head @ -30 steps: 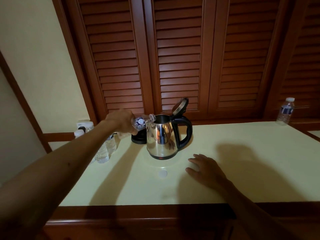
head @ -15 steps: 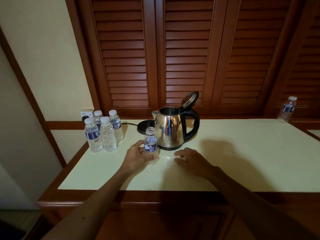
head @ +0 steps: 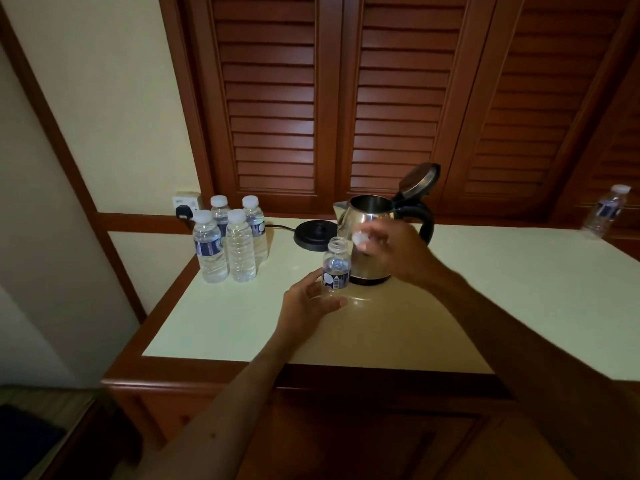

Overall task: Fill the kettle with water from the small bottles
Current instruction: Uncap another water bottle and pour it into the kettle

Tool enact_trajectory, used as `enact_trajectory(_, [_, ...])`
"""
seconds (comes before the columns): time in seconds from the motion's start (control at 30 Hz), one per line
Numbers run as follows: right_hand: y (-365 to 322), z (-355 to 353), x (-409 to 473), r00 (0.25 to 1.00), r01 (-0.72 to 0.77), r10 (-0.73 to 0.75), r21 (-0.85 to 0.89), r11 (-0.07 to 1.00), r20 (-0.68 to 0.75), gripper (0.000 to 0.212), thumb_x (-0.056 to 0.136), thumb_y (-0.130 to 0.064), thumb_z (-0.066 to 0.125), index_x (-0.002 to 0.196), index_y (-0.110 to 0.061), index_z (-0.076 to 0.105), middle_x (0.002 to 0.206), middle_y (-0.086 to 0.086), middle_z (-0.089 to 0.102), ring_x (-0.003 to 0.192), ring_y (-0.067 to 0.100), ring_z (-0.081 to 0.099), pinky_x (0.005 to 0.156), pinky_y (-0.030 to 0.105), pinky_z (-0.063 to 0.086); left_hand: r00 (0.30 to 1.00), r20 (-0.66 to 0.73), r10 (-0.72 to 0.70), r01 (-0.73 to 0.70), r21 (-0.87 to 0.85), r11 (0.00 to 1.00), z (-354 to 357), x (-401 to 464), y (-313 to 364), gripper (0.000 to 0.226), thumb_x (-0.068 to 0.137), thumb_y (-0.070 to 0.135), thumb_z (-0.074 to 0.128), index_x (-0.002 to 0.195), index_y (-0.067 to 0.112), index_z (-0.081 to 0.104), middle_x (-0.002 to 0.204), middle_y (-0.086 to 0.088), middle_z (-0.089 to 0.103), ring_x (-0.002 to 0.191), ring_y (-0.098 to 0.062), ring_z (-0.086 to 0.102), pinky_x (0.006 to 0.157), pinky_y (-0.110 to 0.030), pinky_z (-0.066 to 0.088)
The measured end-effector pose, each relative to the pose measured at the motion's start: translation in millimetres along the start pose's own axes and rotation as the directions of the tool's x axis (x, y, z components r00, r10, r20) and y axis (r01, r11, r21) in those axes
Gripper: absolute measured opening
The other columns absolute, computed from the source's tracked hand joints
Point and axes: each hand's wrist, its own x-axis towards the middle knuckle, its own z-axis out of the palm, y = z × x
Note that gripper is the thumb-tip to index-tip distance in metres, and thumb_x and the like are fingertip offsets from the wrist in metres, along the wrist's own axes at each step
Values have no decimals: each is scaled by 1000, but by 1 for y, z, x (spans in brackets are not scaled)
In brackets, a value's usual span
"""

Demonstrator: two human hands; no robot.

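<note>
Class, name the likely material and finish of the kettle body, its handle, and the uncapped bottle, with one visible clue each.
Kettle body: polished metal, probably stainless steel; it shows mirror reflections.
Handle: black, likely plastic; dull sheen.
Uncapped bottle: clear thin plastic; see-through, with a printed label.

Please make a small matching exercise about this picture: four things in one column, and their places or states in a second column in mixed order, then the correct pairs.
Things
1. kettle
2. open bottle
3. white cap
4. kettle base

States
A. pinched by the right hand
B. lid up, standing on the counter
C. uncapped, held upright by the left hand
D. black, empty, left of the kettle

Pairs: 1-B, 2-C, 3-A, 4-D
</note>
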Motion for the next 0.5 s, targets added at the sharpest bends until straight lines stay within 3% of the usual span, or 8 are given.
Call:
enact_trajectory(0.07, [-18,-6,16,992,111,-106,-67,992,73,31,89,-13,63,120,-12,65,106,-2,61,91,11,57,79,22,44,999,4,-37,37,0,999,0,1,2,68,76,26,84,138,22,56,125,4,67,110,-11,61,90,-20,48])
enact_trajectory(0.13, [-28,-4,26,966,182,-151,-136,974,211,33,87,-9,64,120,-11,66,112,2,63,98,14,56,85,29,44,996,11,-86,87,-15,996,-1,3,4,72,76,28,84,141,24,53,126,4,65,110,-8,57,88,-19,43])
enact_trajectory(0.3, [-32,-1,39,920,260,-163,-246,934,356,33,85,-6,65,118,-7,68,116,8,65,98,9,49,90,30,38,996,24,-91,92,-39,995,-3,5,1,69,75,25,84,138,26,55,109,11,65,99,-4,58,68,2,39])
enact_trajectory(0.4, [-28,1,43,915,245,-128,-273,930,382,30,88,-10,62,117,-10,68,112,5,65,95,11,52,87,33,41,996,36,-86,88,-68,994,-3,5,-2,63,75,22,85,133,28,60,106,11,69,97,-6,63,74,-1,43])
enact_trajectory(0.5, [-29,5,45,905,270,-82,-416,868,417,23,92,-26,56,99,-8,68,97,7,66,92,20,58,83,38,46,996,41,-74,77,-72,994,-1,6,-5,64,74,24,85,134,29,60,115,5,71,107,-15,64,88,-20,47])
